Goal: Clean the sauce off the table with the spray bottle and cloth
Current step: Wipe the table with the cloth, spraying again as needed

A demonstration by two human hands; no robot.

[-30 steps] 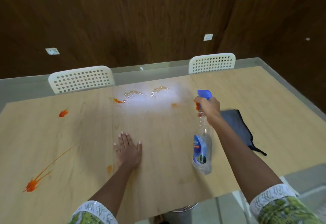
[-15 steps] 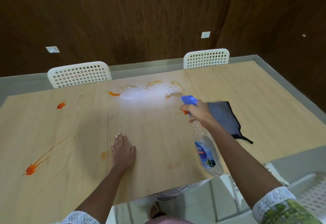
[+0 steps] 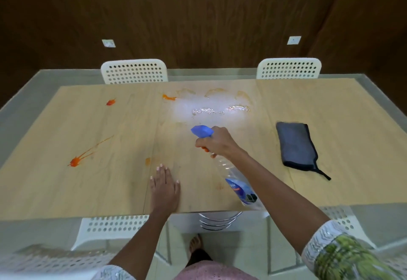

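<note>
Spanning most of the view, your table carries orange sauce splatters at its left and a wet sprayed patch toward the far middle. Your right hand grips the spray bottle by its neck, blue nozzle aimed at the far left, base tilted back toward you. The folded grey cloth lies flat to the right, long axis running away from you, well apart from both hands. Your left hand rests flat, fingers straight.

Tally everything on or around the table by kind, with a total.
Chairs: 4
Bright sauce marks: 3
Spray bottle: 1
Cloth: 1
Total: 9
</note>
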